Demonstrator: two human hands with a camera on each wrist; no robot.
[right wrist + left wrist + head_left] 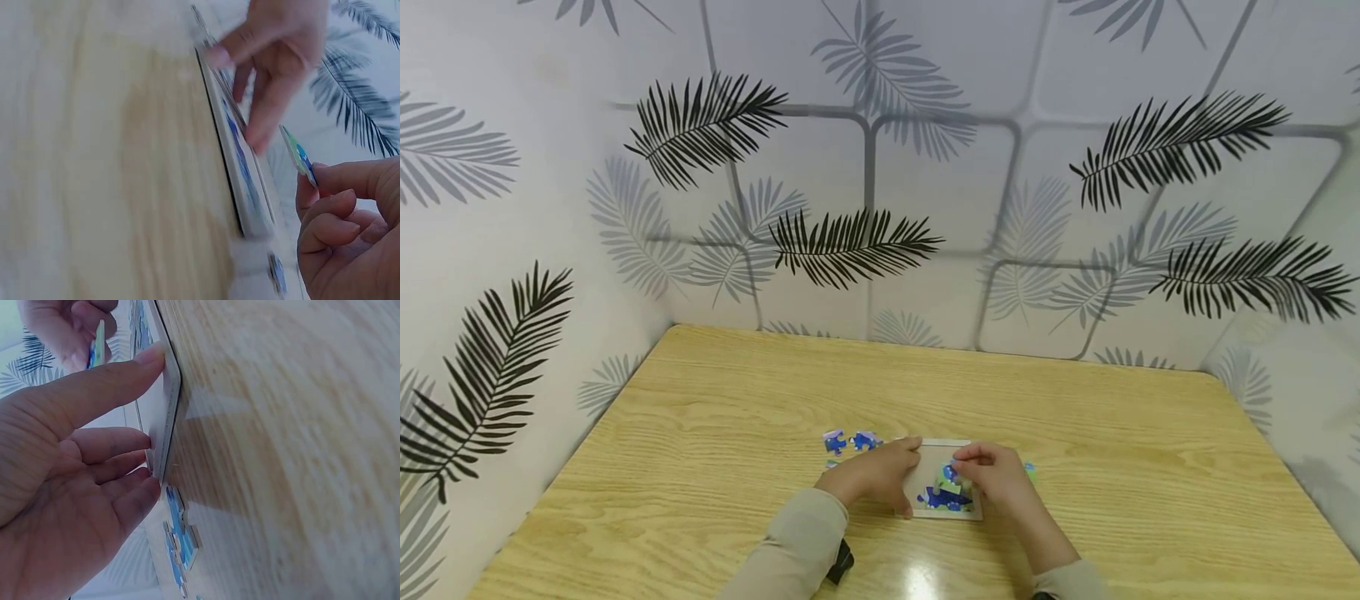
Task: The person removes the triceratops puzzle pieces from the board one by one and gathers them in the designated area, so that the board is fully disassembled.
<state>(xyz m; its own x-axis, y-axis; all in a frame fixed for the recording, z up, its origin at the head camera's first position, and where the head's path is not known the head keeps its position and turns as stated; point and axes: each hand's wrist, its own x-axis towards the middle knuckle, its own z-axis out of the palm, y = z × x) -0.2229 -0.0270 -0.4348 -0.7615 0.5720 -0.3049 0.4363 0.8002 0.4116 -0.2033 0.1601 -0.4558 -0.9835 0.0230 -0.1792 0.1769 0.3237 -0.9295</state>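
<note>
A small white puzzle tray (947,514) lies on the table, with joined dark-blue jigsaw pieces (943,498) along its near side. My left hand (880,473) holds the tray by its left part, thumb at the near rim and fingertips at the far rim. Between right thumb and fingertips, my right hand (1000,479) pinches a green-and-blue jigsaw piece (299,155). This piece is raised over the tray's right part, tilted on edge in both wrist views. Its lower fingers are curled in toward the palm.
Loose blue-and-lilac puzzle pieces (834,442) lie left of the tray, beyond my left hand. Another greenish piece (1030,472) shows just right of my right hand. The wooden table (737,400) meets a leaf-patterned wall (925,192) at the back and sides.
</note>
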